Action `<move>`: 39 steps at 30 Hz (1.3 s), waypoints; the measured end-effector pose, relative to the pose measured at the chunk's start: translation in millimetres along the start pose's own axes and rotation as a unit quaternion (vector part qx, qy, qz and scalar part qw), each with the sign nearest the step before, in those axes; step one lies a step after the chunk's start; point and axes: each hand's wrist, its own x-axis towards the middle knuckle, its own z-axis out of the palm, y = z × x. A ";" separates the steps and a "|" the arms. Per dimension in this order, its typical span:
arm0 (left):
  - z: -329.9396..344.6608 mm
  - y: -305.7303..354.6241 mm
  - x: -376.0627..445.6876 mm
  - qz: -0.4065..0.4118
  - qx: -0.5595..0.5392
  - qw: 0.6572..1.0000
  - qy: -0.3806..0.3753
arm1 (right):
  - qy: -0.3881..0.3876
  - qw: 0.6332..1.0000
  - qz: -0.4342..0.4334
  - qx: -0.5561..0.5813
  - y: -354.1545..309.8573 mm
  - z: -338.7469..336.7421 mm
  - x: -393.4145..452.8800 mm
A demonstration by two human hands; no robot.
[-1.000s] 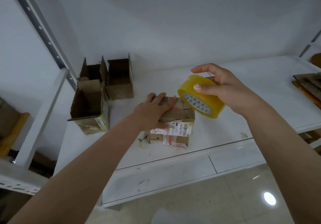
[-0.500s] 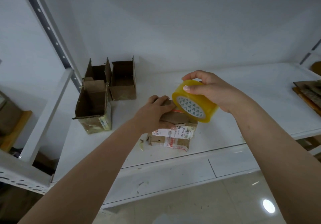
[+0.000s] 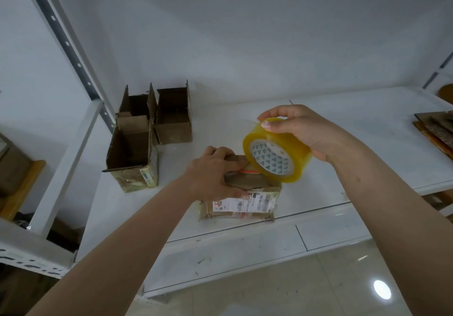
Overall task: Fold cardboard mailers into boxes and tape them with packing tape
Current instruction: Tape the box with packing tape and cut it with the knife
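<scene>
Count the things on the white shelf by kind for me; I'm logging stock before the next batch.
Open cardboard boxes: 3 (front, back left, back right)
Closed cardboard box, under the left hand: 1
Tape rolls, held in the right hand: 1
Stacks of flat cardboard at the right edge: 1
Total: 6

Tape roll [image 3: 277, 152] — now down against box [image 3: 247, 188]
</scene>
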 end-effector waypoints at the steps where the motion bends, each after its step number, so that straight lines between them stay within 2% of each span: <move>1: 1.6 -1.6 -0.4 0.001 -0.001 1.000 -0.017 | -0.001 1.000 0.005 0.000 2.6 0.0 0.0; 4: 13.3 -3.3 -7.6 -0.011 0.003 0.999 -0.044 | -0.014 0.999 0.022 -0.046 15.4 6.7 -2.3; 8: 22.0 -3.0 -12.9 -0.017 0.013 1.000 0.007 | -0.002 1.000 0.029 -0.009 20.9 3.5 -4.0; 11: 21.9 -4.4 -3.1 -0.012 0.025 0.998 0.048 | 0.004 1.000 0.008 -0.023 18.3 0.1 -2.1; 14: 28.8 -4.4 3.0 0.007 0.022 0.999 0.044 | 0.003 1.000 0.003 -0.017 18.4 -0.4 -1.4; 21: 37.6 -6.1 -1.3 0.011 -0.025 1.000 0.012 | -0.050 0.996 0.020 -0.067 24.3 18.4 -1.2; 24: 23.6 1.5 -10.7 -0.007 -0.133 0.991 0.030 | -0.060 0.995 0.018 -0.077 25.7 18.3 -1.1; 25: 18.8 6.9 -15.3 -0.014 -0.199 0.977 0.068 | -0.063 0.995 0.019 -0.076 26.1 18.0 -1.0; 26: 14.4 13.2 -19.9 -0.032 -0.287 0.950 0.115 | -0.066 0.995 0.019 -0.076 26.1 18.1 -1.0; 28: 6.3 26.8 -25.3 -0.094 -0.476 0.858 0.170 | -0.077 0.994 0.016 -0.079 25.9 18.9 -0.2; 29: 2.4 31.1 -24.3 -0.131 -0.530 0.821 0.166 | -0.085 0.993 0.013 -0.084 25.7 19.3 0.3; 31: -5.3 34.7 -19.5 -0.201 -0.579 0.778 0.137 | -0.099 0.990 0.010 -0.097 24.8 20.4 1.1; 36: -16.2 30.2 -11.4 -0.249 -0.585 0.771 0.036 | -0.129 0.983 0.001 -0.129 23.1 24.4 3.7; 39: -19.7 24.9 -4.8 -0.240 -0.587 0.771 0.058 | -0.135 0.979 -0.007 -0.150 21.8 28.3 7.6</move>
